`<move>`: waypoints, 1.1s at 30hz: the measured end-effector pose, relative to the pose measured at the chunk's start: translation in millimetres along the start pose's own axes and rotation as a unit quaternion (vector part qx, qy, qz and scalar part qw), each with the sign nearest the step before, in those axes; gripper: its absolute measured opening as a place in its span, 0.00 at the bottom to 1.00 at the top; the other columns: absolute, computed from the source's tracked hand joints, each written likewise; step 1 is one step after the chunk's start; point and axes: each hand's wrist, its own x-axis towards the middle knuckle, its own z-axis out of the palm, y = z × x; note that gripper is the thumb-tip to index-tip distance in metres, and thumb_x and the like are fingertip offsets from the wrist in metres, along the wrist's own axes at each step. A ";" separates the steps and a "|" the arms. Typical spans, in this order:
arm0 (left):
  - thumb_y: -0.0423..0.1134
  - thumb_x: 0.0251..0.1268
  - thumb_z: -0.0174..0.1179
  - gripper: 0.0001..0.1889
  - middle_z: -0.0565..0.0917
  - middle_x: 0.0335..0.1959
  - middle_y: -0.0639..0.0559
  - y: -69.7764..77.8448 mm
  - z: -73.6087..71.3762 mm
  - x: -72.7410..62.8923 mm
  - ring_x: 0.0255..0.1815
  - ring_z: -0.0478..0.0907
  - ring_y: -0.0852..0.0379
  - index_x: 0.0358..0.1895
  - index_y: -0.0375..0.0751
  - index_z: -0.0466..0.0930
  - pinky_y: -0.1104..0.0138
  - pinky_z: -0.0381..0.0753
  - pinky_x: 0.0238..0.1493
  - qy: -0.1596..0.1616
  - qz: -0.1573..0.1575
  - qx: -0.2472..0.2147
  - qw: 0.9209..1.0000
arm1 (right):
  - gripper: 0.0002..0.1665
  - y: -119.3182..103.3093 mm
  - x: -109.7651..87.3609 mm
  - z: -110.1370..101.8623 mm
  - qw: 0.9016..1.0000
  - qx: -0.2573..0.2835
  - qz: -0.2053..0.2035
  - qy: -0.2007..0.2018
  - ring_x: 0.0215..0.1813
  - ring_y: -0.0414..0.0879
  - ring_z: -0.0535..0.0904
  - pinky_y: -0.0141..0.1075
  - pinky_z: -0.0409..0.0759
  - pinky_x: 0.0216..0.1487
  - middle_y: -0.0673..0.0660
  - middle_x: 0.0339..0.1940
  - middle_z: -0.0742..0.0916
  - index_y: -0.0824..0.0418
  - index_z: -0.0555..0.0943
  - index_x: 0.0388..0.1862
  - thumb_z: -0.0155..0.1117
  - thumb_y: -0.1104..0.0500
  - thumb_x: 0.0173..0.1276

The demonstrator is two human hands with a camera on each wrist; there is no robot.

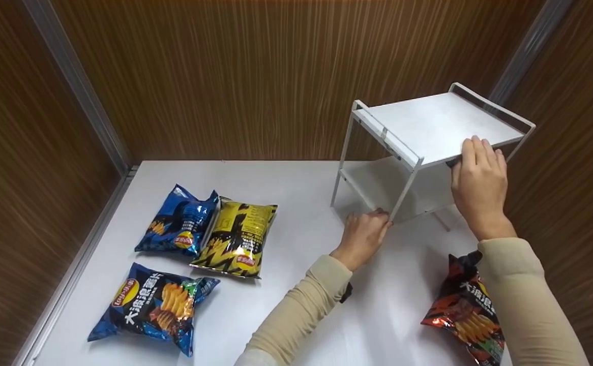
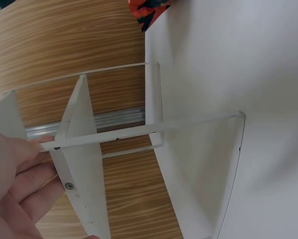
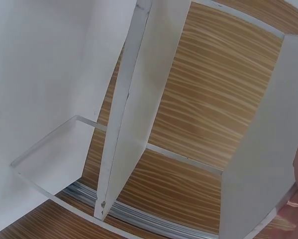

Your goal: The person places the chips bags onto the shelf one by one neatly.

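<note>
A small white two-tier shelf rack (image 1: 444,124) with a raised bar along each side stands at the right back. My left hand (image 1: 362,236) grips it low, around the near left leg at the lower shelf. In the left wrist view, the fingers (image 2: 34,186) curl along that lower board (image 2: 81,174). Higher up, my right hand (image 1: 482,188) holds the front edge of the top board, its fingers lying over the surface. Only part of that hand shows at the right wrist view's edge, by the top board (image 3: 260,134).
To the left lie a blue chip bag (image 1: 179,223), a yellow chip bag (image 1: 240,236) and a dark blue chip bag (image 1: 149,310). A red-and-black chip bag (image 1: 467,310) lies partly behind my right forearm. Wood-grain walls (image 1: 225,76) enclose the white table (image 1: 296,305).
</note>
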 end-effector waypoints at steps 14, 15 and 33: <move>0.47 0.71 0.59 0.10 0.89 0.36 0.61 -36.3 -20.9 -19.7 0.28 0.83 0.60 0.37 0.50 0.87 0.62 0.77 0.37 -0.005 -0.003 -0.050 0.999 | 0.25 12.0 -4.6 -8.3 0.990 0.086 -0.110 -0.033 0.71 0.62 0.72 0.54 0.60 0.78 0.64 0.67 0.79 0.64 0.74 0.68 0.56 0.62 0.73; 0.47 0.71 0.59 0.10 0.89 0.36 0.61 -38.0 -22.0 -20.7 0.28 0.83 0.60 0.38 0.49 0.87 0.62 0.77 0.38 -0.008 -0.005 -0.053 0.999 | 0.25 13.3 -3.5 -9.5 0.989 0.087 -0.110 -0.038 0.71 0.62 0.71 0.54 0.59 0.78 0.64 0.67 0.79 0.64 0.75 0.67 0.57 0.60 0.73; 0.44 0.70 0.61 0.10 0.90 0.40 0.55 -75.2 -48.1 -38.4 0.47 0.85 0.57 0.39 0.44 0.89 0.59 0.81 0.56 -0.025 -0.007 -0.145 0.989 | 0.47 39.7 -2.2 -26.4 0.996 0.078 0.031 -0.026 0.81 0.63 0.51 0.53 0.39 0.83 0.71 0.77 0.63 0.71 0.63 0.73 0.57 0.37 0.71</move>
